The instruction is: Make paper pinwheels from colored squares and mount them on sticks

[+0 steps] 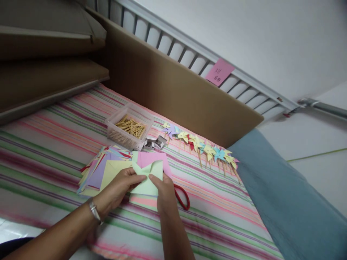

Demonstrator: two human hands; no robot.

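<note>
My left hand and my right hand both pinch a pale green paper square with one corner folded in, held just above the striped cloth. A pink paper sheet lies under it. To the left spreads a pile of coloured paper squares. Red-handled scissors lie partly hidden beside my right hand. A bracelet circles my left wrist.
A clear plastic box of wooden sticks stands behind the paper pile, with small metal clips beside it. A row of finished paper pinwheels on sticks lies to the right. A cardboard panel and a blue cloth border the area.
</note>
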